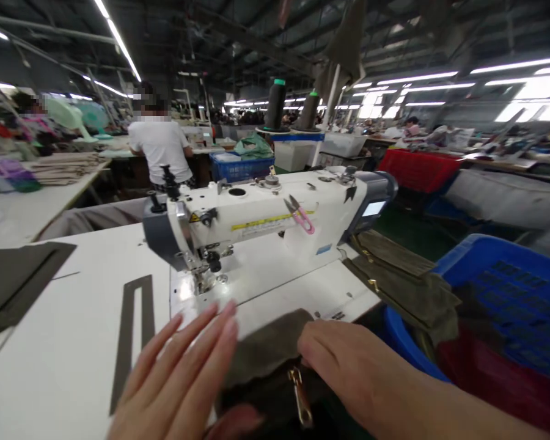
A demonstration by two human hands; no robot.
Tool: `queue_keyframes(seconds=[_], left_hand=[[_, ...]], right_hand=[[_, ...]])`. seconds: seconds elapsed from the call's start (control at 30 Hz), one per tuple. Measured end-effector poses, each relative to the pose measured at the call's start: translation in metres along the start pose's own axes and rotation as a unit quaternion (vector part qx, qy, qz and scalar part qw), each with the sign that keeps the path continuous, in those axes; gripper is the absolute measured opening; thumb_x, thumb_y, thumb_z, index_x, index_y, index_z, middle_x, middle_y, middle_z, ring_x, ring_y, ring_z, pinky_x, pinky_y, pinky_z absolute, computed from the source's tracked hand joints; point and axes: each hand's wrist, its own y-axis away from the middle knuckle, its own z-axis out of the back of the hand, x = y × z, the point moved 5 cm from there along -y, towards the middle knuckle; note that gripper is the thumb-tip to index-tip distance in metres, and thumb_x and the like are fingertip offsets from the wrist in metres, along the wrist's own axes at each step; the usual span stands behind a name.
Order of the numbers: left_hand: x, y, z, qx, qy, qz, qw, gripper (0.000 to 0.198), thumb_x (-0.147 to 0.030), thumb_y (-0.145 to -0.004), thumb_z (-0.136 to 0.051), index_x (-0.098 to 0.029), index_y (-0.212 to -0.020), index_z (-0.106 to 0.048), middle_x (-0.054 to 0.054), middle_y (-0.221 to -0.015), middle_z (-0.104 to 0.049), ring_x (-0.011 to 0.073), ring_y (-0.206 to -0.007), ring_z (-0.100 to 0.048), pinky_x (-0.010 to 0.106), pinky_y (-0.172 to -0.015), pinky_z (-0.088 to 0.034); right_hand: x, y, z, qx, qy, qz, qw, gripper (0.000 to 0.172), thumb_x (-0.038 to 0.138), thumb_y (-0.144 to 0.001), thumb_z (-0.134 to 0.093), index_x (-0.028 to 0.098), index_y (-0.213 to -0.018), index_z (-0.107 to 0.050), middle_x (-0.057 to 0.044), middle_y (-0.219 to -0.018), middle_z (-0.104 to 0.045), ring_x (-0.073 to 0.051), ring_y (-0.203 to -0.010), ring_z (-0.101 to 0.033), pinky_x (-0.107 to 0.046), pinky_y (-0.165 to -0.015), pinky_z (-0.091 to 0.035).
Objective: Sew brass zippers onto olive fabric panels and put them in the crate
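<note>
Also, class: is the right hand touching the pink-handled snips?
Apart. The head view shows it: the white machine bed is visible between the right hand and the pink-handled snips.

The person's left hand (178, 379) is spread nearly flat, its back turned up. Its four fingers (195, 354) are extended almost straight, slanting up and to the right, the little finger a bit apart from the others. The thumb (238, 421) points rightward below them, partly cut off by the lower edge. The right hand (348, 360) is curled closed, knuckles leftward, fingertips tucked out of sight. Its bare forearm (440, 403) slants in from the lower right.
</note>
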Motion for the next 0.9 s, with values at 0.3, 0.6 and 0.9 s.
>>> queue_keyframes(seconds=[0.3, 0.6, 0.9], left_hand=[[-0.031, -0.042, -0.003, 0.162, 0.288, 0.216, 0.919, 0.033, -0.045, -0.079, -0.052, -0.02, -0.061, -0.063, 0.001, -0.053, -0.058, 0.0143, -0.05, -0.051, 0.02, -0.045, -0.037], [0.029, 0.022, -0.048, 0.085, 0.242, 0.301, 0.919, 0.038, -0.027, -0.081, -0.047, -0.019, -0.117, -0.048, 0.009, -0.099, -0.062, 0.0191, -0.069, -0.062, 0.032, -0.066, -0.052], [0.035, -0.004, -0.044, 0.291, -0.057, 0.084, 0.951, 0.073, -0.031, -0.071, -0.066, -0.024, -0.135, -0.031, 0.008, -0.137, -0.039, 0.0317, -0.13, -0.026, 0.061, -0.105, -0.008]], right_hand=[[-0.032, -0.018, 0.045, -0.009, -0.145, -0.069, 0.987, 0.019, 0.043, -0.078, -0.059, 0.024, -0.08, -0.055, 0.003, -0.063, -0.058, -0.013, -0.054, -0.054, -0.023, -0.047, -0.038], [-0.082, -0.071, -0.08, 0.065, -0.23, -0.177, 0.955, 0.01, 0.018, -0.069, -0.065, 0.016, -0.077, -0.06, 0.0, -0.068, -0.058, -0.014, -0.064, -0.054, -0.026, -0.061, -0.042], [-0.079, -0.084, -0.101, 0.027, -0.25, -0.17, 0.953, 0.009, 0.022, -0.07, -0.064, 0.017, -0.066, -0.057, -0.001, -0.072, -0.058, -0.016, -0.073, -0.053, -0.027, -0.068, -0.041]])
